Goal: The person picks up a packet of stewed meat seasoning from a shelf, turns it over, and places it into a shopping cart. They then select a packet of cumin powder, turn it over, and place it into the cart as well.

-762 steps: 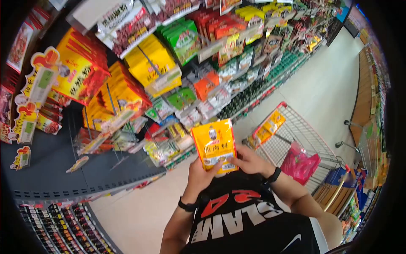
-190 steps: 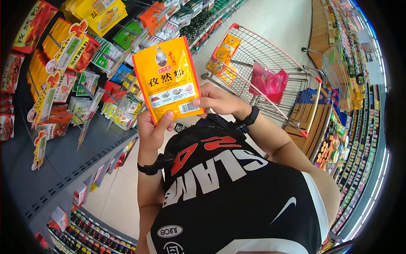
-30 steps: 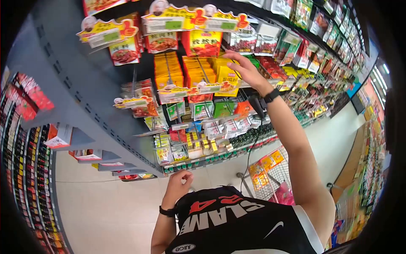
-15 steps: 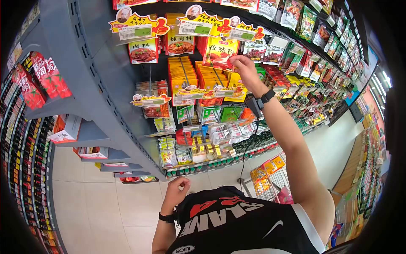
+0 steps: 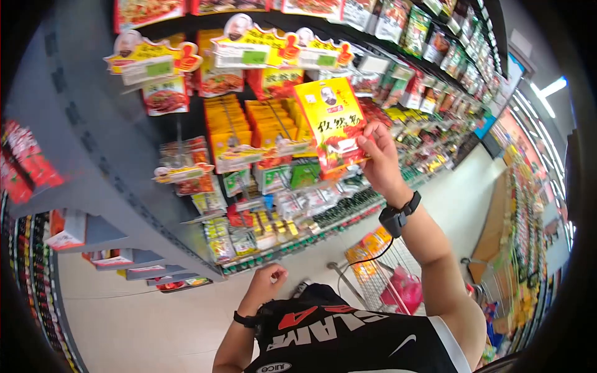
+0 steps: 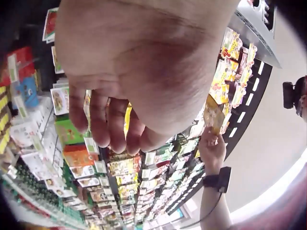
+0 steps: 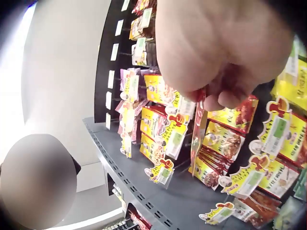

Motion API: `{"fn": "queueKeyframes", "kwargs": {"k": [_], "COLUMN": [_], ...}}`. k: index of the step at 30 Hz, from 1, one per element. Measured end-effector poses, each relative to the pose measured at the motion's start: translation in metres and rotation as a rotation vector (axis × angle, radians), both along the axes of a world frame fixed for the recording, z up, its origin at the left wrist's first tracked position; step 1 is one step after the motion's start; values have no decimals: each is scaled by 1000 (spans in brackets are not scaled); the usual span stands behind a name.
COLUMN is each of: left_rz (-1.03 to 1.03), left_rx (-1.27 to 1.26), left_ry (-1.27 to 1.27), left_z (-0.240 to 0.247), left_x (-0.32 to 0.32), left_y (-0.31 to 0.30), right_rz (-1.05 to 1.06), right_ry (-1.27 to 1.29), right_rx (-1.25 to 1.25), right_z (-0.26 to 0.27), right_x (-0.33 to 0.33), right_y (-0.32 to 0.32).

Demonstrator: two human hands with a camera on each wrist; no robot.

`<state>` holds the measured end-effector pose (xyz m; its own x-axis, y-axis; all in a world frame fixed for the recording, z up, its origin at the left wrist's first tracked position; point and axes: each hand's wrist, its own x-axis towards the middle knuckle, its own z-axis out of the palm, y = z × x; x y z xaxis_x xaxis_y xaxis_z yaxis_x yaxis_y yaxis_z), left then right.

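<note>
My right hand [image 5: 382, 160] pinches a yellow and red seasoning packet [image 5: 329, 124] by its lower right edge. The packet is upright, slightly tilted, in front of the hanging rack, its printed front facing me. In the right wrist view the same packet [image 7: 197, 132] shows nearly edge-on below the fingers. Low by my waist, my left hand [image 5: 264, 287] holds nothing, its fingers loosely curled. The left wrist view shows that hand [image 6: 139, 76] close up, with the right hand and the packet [image 6: 214, 115] beyond it.
Hooks carry rows of yellow seasoning packets [image 5: 229, 124] behind price tags [image 5: 255, 57]. A grey shelf end panel [image 5: 118, 143] stands to the left. At right below my arm, a shopping cart [image 5: 367, 283] holds orange packets [image 5: 368, 250] and a pink bag [image 5: 401, 291].
Seconds ago both hands held an orange-yellow packet. One second ago my right hand was reaching to the rack; it has since taken hold of a packet and drawn it off towards me.
</note>
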<state>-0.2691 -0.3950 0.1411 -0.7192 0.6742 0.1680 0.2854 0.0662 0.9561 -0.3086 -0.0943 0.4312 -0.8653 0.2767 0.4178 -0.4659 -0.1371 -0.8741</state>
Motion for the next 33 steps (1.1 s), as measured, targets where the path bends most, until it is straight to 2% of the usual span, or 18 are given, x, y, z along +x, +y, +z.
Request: {"fn": "queueKeyframes", "kwargs": {"k": [2,4,6,8,9,10,11,12,14,17,20,22,24,26,27,30,31,33], "left_rz": [-39,-104,-231,-323,-368,-264,-293,-325,-327,-280,-219,-147,-63,-51,-88,-177,-206,-126], "left_rx": [41,102,248,372,429,498,448,391,272,180,7,-82,-55,-23,-160,-37,-12,-22], "left_ry": [-2,-44,-204,-318,-386,-463,-472,-485,-258,-52,124,288,371,467,455,501,420,300], "left_z": [3,10,20,17,15,38,35,29,19,15,21,16,11,22,24,50,58,48], "left_x": [-4,-8,-11,-11,-7,3,4,6,4,6,13,21,31,37,42,58,67,79], "left_y": [22,43,61,81,91,103,111,116,127,146,164,179,196,210,217,251,263,282], "right_rz": [-31,-21,52,8,14,22,30,-80,-192,-456,-402,-256,-346,-322,-313,-286,-222,-295], "right_ry": [-108,-143,-354,-539,-549,-565,-585,-579,-619,-460,-606,-580,-525,-478,-453,-474,-525,-526], "right_rx": [66,312,238,407,375,338,293,395,588,849,843,709,689,619,583,477,366,271], "right_z": [-31,-79,-112,-155,-166,-177,-187,-208,-212,-205,-198,-207,-210,-211,-212,-231,-218,-222], "right_x": [29,52,86,118,127,137,149,159,169,168,174,173,175,181,185,210,219,239], "right_y": [11,19,6,-1,-8,-16,-21,-14,-1,10,10,8,3,21,32,83,99,130]}}
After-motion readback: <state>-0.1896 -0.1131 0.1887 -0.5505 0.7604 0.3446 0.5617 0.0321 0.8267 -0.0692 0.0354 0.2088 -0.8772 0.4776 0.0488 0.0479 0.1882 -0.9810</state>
